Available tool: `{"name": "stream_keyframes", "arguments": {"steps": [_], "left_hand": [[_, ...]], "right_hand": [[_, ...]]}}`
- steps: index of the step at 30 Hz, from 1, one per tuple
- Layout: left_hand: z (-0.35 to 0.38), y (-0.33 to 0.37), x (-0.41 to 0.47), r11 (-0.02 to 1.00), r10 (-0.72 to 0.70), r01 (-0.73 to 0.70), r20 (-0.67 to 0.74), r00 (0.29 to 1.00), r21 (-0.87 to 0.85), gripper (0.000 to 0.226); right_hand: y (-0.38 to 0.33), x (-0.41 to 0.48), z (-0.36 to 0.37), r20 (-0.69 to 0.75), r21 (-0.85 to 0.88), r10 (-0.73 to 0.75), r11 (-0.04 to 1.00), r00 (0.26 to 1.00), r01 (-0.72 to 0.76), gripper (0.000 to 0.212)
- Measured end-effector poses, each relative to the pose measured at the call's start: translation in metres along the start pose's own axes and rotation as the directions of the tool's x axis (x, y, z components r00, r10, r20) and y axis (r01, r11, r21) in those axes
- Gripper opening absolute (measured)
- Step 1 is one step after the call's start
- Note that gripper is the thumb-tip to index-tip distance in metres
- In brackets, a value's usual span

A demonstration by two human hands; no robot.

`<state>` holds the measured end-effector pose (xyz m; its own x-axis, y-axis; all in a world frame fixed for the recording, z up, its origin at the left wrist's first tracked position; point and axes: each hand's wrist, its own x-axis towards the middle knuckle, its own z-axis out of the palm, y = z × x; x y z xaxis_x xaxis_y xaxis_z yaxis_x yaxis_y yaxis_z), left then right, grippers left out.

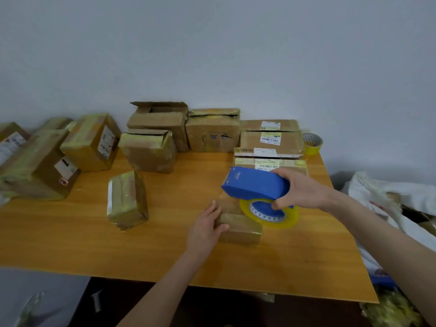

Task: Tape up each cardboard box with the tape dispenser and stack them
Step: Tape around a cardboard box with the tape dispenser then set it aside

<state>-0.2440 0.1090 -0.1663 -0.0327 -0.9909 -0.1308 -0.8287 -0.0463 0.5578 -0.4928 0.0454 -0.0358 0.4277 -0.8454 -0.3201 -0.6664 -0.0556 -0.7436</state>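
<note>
Right hand (304, 192): clamped on the rear end of the tape dispenser (256, 185), fingers over the top and thumb down at the hub of the tape roll (269, 214). The dispenser's long axis runs left to right, and its cutter end points left, away from this hand.

Left hand (206, 224): holds the left end of the small box (239, 230), with the thumb wrapped onto the near face and the fingers laid along the left edge.

The small box lies on the counter (165, 234) between the two hands. It touches the left hand and sits directly below and just left of the right hand. The roll hangs over the box's far right corner. It cannot be told whether a strip of tape already joins the dispenser to the box top.

Governing relation: the cutter end is over the far side of the box. In my judgement, the next pull requires the right hand to draw the dispenser across the top while the left hand braces the box against sliding.

Beyond the right hand: a stack of flat boxes (271, 140), with a spare tape roll (312, 143) beside it. Left of the left hand: a taped box on end (127, 199). Beyond it: more boxes, including an open box (160, 121) awaiting tape.
</note>
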Motion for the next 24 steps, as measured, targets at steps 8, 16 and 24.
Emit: {"name": "stream_keyframes", "arguments": {"steps": [8, 16, 24], "left_hand": [[-0.045, 0.020, 0.015, 0.490, -0.400, 0.307, 0.103, 0.911, -0.816, 0.030], [-0.045, 0.031, 0.029, 0.490, -0.401, 0.456, 0.272, 0.875, -0.743, 0.008], [-0.051, 0.015, 0.026, 0.564, -0.459, 0.398, 0.126, 0.879, -0.723, 0.016]], "right_hand": [[0.014, 0.011, 0.004, 0.090, -0.027, -0.030, 0.999, 0.996, 0.032, 0.059], [0.017, 0.016, 0.004, 0.105, -0.092, -0.054, 0.994, 0.993, 0.064, 0.063], [-0.018, 0.026, 0.009, 0.203, -0.267, -0.108, 0.950, 0.973, 0.161, 0.074]]}}
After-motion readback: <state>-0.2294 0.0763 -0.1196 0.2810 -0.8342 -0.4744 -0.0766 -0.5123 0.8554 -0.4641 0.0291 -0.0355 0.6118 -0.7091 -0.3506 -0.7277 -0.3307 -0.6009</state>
